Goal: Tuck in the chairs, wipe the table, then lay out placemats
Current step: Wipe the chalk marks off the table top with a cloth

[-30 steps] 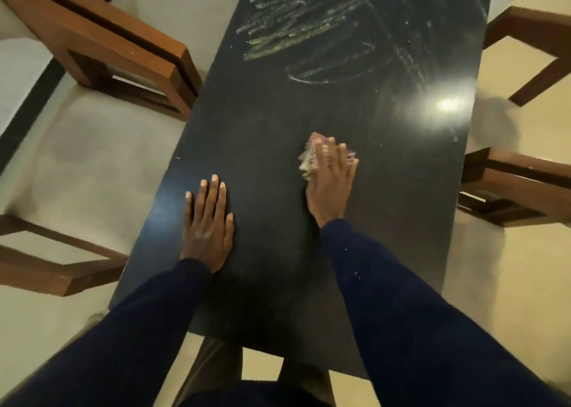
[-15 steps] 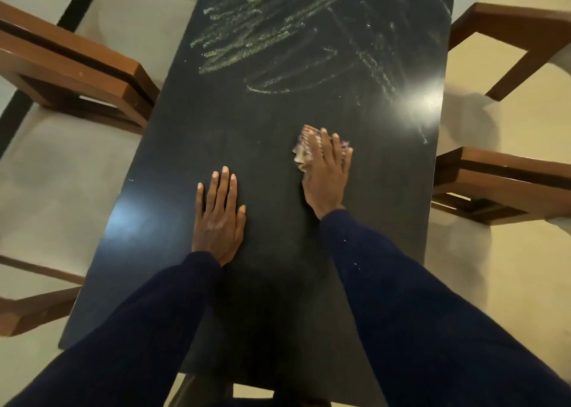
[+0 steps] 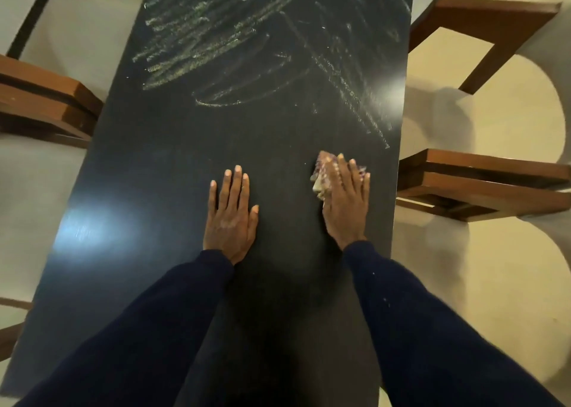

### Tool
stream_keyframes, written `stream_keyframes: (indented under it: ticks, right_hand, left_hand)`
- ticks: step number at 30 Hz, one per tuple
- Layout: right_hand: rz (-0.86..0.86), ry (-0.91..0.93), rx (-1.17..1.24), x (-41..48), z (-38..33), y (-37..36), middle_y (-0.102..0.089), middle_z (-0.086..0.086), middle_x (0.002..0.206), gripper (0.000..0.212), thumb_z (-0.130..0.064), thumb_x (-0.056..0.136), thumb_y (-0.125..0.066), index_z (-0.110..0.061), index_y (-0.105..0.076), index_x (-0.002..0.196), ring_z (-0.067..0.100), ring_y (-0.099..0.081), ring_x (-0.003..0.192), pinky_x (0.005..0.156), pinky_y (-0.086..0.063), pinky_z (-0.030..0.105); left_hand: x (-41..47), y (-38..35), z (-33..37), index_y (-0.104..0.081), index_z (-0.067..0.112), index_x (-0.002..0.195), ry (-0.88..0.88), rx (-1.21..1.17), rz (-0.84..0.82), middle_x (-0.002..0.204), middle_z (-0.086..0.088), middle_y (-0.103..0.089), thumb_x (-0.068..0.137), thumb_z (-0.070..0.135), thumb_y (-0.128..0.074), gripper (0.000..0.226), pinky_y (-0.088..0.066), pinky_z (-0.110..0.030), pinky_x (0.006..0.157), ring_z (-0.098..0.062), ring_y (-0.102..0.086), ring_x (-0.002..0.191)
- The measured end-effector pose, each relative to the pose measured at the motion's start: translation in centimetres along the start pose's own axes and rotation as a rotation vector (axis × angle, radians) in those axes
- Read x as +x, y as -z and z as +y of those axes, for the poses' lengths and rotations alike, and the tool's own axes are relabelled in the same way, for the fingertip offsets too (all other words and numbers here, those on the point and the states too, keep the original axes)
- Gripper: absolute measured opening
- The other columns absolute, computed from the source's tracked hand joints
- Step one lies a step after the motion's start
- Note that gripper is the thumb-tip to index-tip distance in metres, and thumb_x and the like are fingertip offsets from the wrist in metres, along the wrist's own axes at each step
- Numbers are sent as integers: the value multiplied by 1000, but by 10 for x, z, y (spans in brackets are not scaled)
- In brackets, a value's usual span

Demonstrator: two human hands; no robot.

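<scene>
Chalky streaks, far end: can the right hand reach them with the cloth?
Probably yes: the right hand presses the cloth on the table, and only bare tabletop lies between it and the streaks. Farthest ones may need a lean.

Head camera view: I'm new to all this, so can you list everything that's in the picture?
table: 1, black, centre, running away from the camera
chalky streaks: many, pale yellow-green, far half of the table
cloth: 1, pale with purple, folded, on the table under the right hand
chairs: at least four, brown wood, along both sides of the table
floor: beige, all around
sleeves: 2, navy
left hand: flat on the table
right hand: pressing the cloth
</scene>
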State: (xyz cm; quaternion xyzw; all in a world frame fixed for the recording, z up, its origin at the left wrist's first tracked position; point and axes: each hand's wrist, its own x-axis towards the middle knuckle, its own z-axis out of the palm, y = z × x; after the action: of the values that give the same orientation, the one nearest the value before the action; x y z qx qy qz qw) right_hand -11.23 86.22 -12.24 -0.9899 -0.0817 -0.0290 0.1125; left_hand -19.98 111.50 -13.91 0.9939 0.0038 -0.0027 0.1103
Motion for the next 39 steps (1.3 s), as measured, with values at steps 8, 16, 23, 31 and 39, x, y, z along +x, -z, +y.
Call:
stream_keyframes:
  ticks: [8,16,23,31,39]
  right_hand:
    - [-62,242,12,55,-55,-21,-21,6,177,86,-14,92,-69,-23,-30,168,33,-13,165,130,-12,63]
    - [-141,217,-5,-12,45,16,-18,7,178,84,-17,93,-72,-19,-32,167,31,-8,166,130,-14,64]
    - [-43,-35,4,30,6,1,-23,8,177,59,-30,110,-40,-24,-29,167,32,-14,165,131,-11,63]
    - [-185,335,50,-72,-16,3,-16,5,179,86,-19,93,-72,-19,-30,168,30,-8,166,130,-15,65]
    - [-80,12,-6,-119,95,37,-24,10,176,62,-25,108,-45,-20,-28,167,31,-15,165,129,-20,63]
  left_hand:
    - [5,0,4,-24,7,167,-27,-34,26,177,-13,-12,113,33,-37,62,-17,-58,131,-29,-9,165]
    - [8,3,6,-24,10,168,-2,-58,-1,178,-10,-11,111,35,-38,63,-13,-55,132,-27,-7,165]
    - [8,4,4,-23,12,168,7,-76,-17,178,-9,-10,111,37,-37,64,-13,-56,132,-26,-6,165]
    - [7,4,2,-23,10,168,-14,-54,11,178,-10,-11,112,38,-34,63,-14,-56,132,-26,-7,165]
    - [8,1,2,-26,11,167,-16,-96,44,177,-11,-16,113,40,-34,62,-11,-54,133,-27,-11,165]
